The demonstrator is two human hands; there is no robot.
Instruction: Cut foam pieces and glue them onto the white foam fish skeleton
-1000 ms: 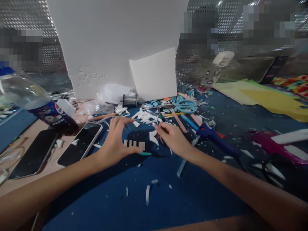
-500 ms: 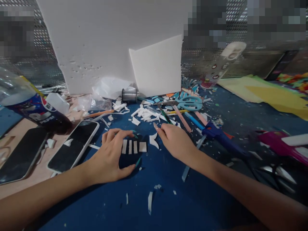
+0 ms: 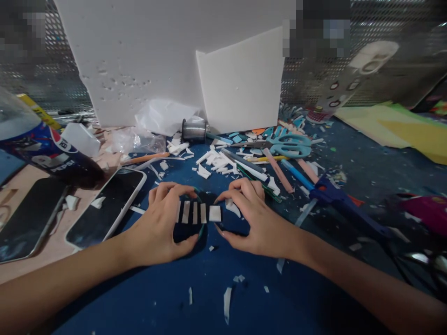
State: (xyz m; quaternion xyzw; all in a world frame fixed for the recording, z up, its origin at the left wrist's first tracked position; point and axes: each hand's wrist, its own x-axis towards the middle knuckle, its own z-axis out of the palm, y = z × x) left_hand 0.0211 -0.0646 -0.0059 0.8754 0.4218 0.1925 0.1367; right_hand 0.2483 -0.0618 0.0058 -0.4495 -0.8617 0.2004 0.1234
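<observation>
A row of small white foam strips lies on the dark blue table surface between my two hands. My left hand curls around the left side of the row, with fingertips above the strips and thumb below them. My right hand curls around the right side, its fingers arched beside the squarer end piece. Both hands touch the row's edges. A curved white foam scrap sits under my right fingers.
Two phones lie at left beside a tipped Pepsi bottle. Large white foam boards stand behind. Blue scissors, pencils, a blue glue gun, a wire spool and foam scraps litter the far side.
My right hand came in from the upper right and now cups the right end of the strip row. My left hand settled lower around the left end.
</observation>
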